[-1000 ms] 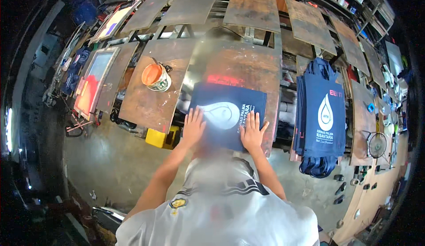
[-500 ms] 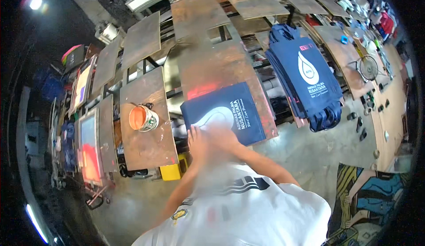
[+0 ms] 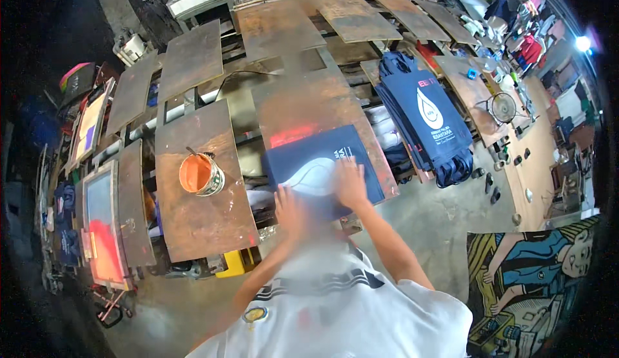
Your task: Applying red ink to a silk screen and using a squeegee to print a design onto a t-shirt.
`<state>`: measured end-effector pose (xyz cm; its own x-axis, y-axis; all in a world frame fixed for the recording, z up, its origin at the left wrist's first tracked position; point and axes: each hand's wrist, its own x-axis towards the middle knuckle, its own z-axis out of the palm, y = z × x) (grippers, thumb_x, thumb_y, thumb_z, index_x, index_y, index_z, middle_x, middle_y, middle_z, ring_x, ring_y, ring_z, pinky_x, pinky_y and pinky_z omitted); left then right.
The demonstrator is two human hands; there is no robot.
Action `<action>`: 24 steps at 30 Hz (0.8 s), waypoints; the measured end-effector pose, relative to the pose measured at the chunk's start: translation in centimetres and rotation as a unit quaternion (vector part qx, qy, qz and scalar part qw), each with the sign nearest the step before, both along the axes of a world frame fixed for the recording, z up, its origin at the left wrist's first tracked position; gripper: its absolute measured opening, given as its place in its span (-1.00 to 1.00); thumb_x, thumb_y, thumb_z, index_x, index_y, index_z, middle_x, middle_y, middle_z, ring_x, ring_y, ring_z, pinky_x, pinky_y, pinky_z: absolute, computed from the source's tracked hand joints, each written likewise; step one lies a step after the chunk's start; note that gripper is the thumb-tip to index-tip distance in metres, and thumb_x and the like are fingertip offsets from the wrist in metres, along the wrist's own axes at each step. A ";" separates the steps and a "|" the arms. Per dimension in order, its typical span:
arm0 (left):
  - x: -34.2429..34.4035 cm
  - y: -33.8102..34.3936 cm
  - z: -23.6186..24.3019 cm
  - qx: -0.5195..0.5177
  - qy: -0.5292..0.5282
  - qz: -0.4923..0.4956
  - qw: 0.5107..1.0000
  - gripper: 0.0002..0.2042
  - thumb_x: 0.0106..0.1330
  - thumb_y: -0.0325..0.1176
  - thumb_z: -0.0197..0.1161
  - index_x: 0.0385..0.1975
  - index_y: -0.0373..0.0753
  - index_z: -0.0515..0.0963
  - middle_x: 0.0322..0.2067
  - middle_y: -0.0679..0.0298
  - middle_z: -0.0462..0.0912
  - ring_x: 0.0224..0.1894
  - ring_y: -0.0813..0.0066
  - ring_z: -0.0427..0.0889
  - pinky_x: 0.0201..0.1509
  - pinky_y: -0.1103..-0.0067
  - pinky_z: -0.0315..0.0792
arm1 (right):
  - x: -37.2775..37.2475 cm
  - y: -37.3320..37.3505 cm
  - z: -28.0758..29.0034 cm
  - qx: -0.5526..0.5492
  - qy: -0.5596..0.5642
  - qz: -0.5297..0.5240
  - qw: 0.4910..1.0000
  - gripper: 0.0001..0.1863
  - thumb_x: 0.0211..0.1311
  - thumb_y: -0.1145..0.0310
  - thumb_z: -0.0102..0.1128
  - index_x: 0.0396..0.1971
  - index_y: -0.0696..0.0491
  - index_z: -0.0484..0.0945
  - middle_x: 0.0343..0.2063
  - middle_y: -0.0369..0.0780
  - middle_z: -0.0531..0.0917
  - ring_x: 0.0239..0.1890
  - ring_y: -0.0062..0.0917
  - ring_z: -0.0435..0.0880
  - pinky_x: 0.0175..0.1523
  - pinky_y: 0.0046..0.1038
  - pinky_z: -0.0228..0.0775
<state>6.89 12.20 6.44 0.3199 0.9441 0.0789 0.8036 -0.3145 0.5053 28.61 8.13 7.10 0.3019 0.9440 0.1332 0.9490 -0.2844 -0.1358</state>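
1. A dark blue bag (image 3: 335,148) lies flat on the middle desk (image 3: 313,103), set at a slant in front of the person; a white drop-shaped print (image 3: 314,174) shows on it.
2. The right hand (image 3: 350,184) rests palm down on the bag, right of the drop, covering part of the white lettering. Its grip is wide, fingers stretched out and closed around nothing.
3. The left hand (image 3: 287,211) is at the bag's near left edge, fingers extended, its grip loose and wide; a blur hides its inner side, so I cannot tell where the thumb sits.
4. A pinkish-red patch (image 3: 291,135) marks the desk just beyond the bag.
5. To the left, a bucket (image 3: 211,183) with orange contents stands on a neighbouring board (image 3: 193,229).
6. To the right, a stack of similar bags (image 3: 412,110) lies with handles hanging at the near end.
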 end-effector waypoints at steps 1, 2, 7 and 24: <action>-0.3 -0.1 -0.2 -0.010 0.006 0.009 1.000 -0.38 0.46 -0.13 0.05 0.48 -0.15 0.13 0.53 0.11 0.00 0.48 -0.09 0.11 0.40 0.13 0.21 | -2.4 0.7 -0.3 0.010 -0.015 0.049 0.999 -0.33 0.45 0.06 -0.04 0.41 0.15 0.20 0.45 0.04 0.17 0.54 -0.12 0.01 0.50 0.07 -0.11; -0.7 0.1 -0.2 -0.008 -0.010 -0.012 1.000 -0.34 0.42 -0.16 0.10 0.48 -0.20 0.12 0.52 0.06 -0.01 0.48 -0.14 0.10 0.41 0.11 0.20 | -4.6 2.1 -0.9 0.002 0.036 0.082 0.996 -0.35 0.45 0.08 -0.04 0.40 0.14 0.21 0.45 0.02 0.18 0.53 -0.11 0.03 0.49 0.08 -0.08; -1.9 0.3 1.6 0.065 0.006 -0.100 0.993 -0.31 0.35 -0.21 0.17 0.45 -0.33 0.14 0.50 -0.05 0.00 0.44 -0.25 0.12 0.43 0.10 0.16 | -11.9 5.4 -2.5 0.018 0.072 0.114 0.991 -0.41 0.45 0.12 -0.05 0.38 0.06 0.28 0.44 -0.11 0.24 0.50 -0.13 0.12 0.46 0.11 -0.07; 3.8 5.1 2.6 0.020 0.058 -0.115 0.991 -0.36 0.43 -0.09 0.09 0.46 -0.20 0.17 0.54 -0.07 -0.22 0.57 -0.15 -0.31 0.54 -0.04 -0.28 | -5.3 2.5 -2.5 0.001 0.053 0.013 0.999 -0.40 0.43 -0.02 -0.06 0.42 -0.19 0.28 0.47 -0.24 0.22 0.53 -0.27 0.08 0.51 0.00 -0.14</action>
